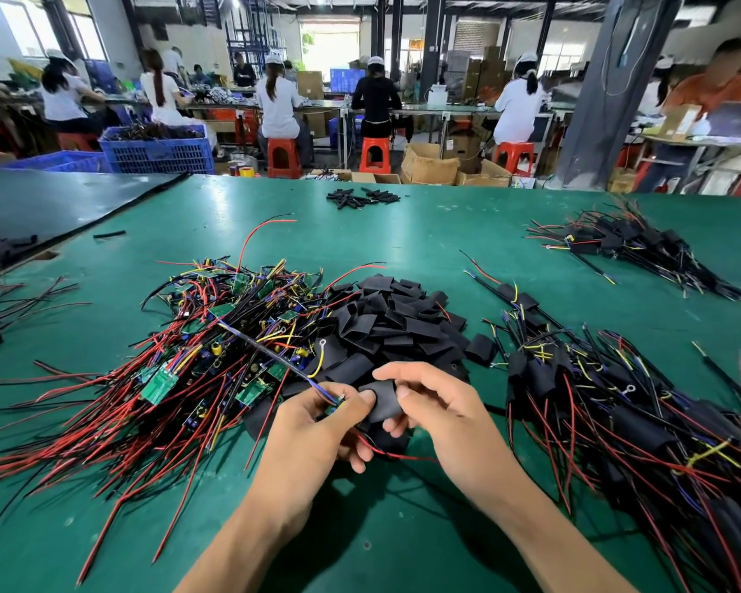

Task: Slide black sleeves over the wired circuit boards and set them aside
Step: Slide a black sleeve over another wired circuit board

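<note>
**Q:** What kind of setting is shown?
**A:** A factory assembly hall. The green-matted surface (pixel 445 233) is heaped with wired circuit boards (pixel 215 336) and black sleeves (pixel 394 318).
**Q:** What else shows this?
**A:** Behind it, a row of seated workers (pixel 277 100), several in white caps, on red stools (pixel 284 156). Also blue crates (pixel 159 151), cardboard boxes (pixel 428 164) and steel columns (pixel 604 92).

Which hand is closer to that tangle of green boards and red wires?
Left. The left hand sits at the right edge of the tangle; the right hand is farther right, past it.

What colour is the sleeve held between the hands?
The sleeve is black; the head view shows it.
</note>
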`<action>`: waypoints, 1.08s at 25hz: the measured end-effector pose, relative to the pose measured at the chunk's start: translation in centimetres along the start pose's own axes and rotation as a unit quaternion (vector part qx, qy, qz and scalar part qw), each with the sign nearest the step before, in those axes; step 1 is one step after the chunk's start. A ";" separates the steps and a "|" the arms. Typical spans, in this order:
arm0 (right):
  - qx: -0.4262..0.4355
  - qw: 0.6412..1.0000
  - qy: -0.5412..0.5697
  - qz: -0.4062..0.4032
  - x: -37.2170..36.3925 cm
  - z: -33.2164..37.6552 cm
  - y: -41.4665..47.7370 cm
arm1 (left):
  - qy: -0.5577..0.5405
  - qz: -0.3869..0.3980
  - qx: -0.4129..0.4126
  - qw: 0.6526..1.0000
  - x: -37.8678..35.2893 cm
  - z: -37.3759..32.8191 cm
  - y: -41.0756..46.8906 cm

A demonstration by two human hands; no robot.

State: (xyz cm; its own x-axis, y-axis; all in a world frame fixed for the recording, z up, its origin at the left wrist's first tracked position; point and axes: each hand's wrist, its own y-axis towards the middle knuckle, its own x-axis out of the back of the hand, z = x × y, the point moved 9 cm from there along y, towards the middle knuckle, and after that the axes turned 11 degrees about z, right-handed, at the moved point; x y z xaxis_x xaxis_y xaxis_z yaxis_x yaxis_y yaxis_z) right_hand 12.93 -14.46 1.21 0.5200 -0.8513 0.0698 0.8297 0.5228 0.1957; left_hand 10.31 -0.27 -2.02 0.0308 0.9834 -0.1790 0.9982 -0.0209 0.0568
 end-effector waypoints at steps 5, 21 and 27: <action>-0.014 0.999 -0.014 0.040 0.1 0.3 -0.1 | -0.042 0.014 0.009 0.999 -0.1 -0.3 -0.1; 0.004 0.996 -0.055 -0.069 2.6 -0.4 -0.3 | -0.059 0.052 -0.004 0.997 -0.8 -1.3 -0.5; -0.006 0.974 0.033 -0.225 8.5 -1.9 -1.0 | -0.130 0.023 -0.001 0.991 -0.1 -1.0 -0.2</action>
State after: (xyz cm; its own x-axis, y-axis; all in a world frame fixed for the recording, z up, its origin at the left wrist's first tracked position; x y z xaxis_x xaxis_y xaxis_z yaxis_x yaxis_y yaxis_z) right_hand 16.94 -22.17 -0.22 0.1142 -0.9900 -0.0828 0.9788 0.0979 0.1801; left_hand 10.02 -0.14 -1.02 0.0881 0.9013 -0.4241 0.9953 -0.0629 0.0731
